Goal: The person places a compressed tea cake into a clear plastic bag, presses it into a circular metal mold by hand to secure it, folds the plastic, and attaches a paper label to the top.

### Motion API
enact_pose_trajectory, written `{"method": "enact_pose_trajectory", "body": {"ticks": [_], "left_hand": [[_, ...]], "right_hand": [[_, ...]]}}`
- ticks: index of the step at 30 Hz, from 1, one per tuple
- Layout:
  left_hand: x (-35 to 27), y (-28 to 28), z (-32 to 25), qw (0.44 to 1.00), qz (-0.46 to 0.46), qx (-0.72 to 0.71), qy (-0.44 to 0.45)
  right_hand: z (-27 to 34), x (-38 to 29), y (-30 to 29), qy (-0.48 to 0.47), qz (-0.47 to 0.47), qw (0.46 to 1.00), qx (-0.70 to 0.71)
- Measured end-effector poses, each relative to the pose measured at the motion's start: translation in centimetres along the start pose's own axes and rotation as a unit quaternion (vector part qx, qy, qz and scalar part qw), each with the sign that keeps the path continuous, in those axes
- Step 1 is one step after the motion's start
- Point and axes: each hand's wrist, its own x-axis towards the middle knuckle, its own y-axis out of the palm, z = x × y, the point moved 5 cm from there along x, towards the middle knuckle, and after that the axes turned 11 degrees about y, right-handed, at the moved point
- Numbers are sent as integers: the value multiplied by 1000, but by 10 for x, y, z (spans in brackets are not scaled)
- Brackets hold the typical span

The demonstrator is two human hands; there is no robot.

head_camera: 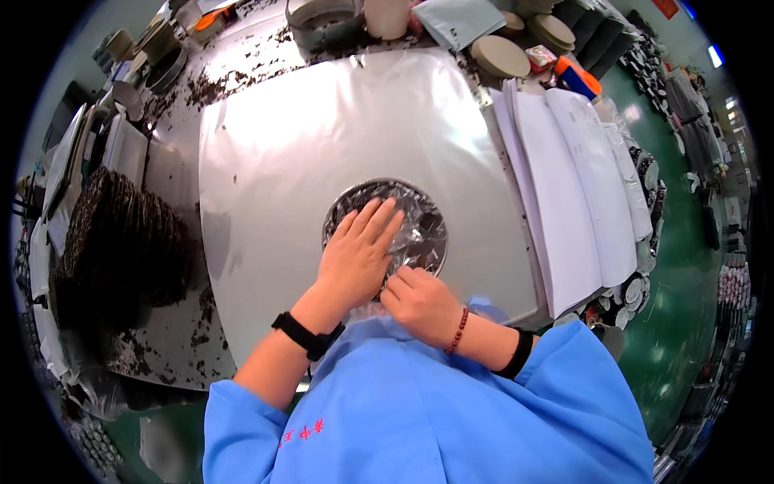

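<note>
A round, shallow piece with a pale rim and a dark, glossy surface under crinkled clear film [426, 233] lies on a large silvery sheet [284, 181] in front of me. My left hand [361, 248] rests flat over its left part, fingers slightly apart and pointing away from me. At its near edge, my right hand [417, 299] is curled with thumb and fingertips together; it seems to pinch the film there, but the fingers hide the grip.
Dark flaky stacked sheets [121, 242] stand at the left. Folded white sheets [568, 199] lie along the right side. Behind are a round metal ring [325, 36], pale discs [500, 56], an orange and blue tape dispenser [577, 77] and scattered dark flakes [224, 85].
</note>
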Motion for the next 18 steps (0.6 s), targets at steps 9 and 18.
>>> {"method": "enact_pose_trajectory", "body": {"ticks": [9, 18], "left_hand": [[18, 5, -14, 999, -47, 12, -8], [23, -3, -22, 999, 32, -12, -4]], "right_hand": [[-140, 60, 2, 310, -25, 948, 64], [-382, -42, -114, 385, -314, 849, -181]]}}
